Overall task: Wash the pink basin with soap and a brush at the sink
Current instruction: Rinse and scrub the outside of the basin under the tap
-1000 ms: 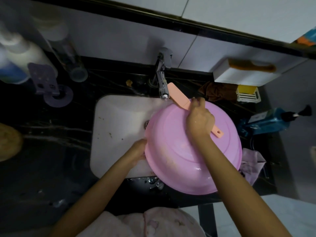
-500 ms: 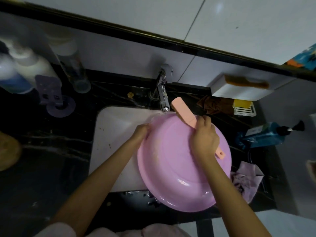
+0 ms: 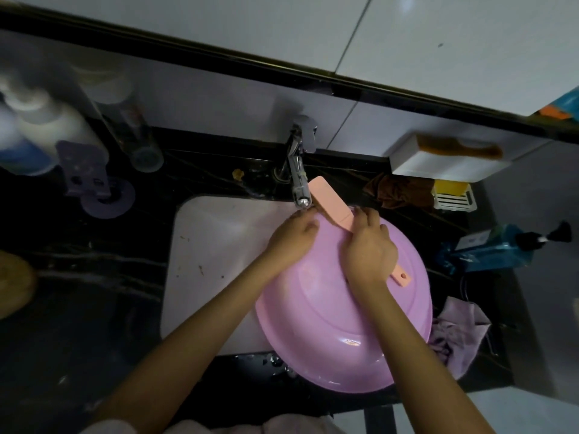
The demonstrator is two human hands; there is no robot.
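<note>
The left hand (image 3: pixel 293 234) has worked its way round the pink basin (image 3: pixel 329 324). A second ago it gripped the near-left rim, low over the sink (image 3: pixel 213 245). Half a second ago it had climbed to the left side. Now it holds the far rim just under the spout of the tap (image 3: pixel 297 180), nearly knuckle to knuckle with the right hand (image 3: pixel 369 250) on the brush (image 3: pixel 329 198). Its forearm now slants across the white sink bowl, and the basin has edged a little to the left
</note>
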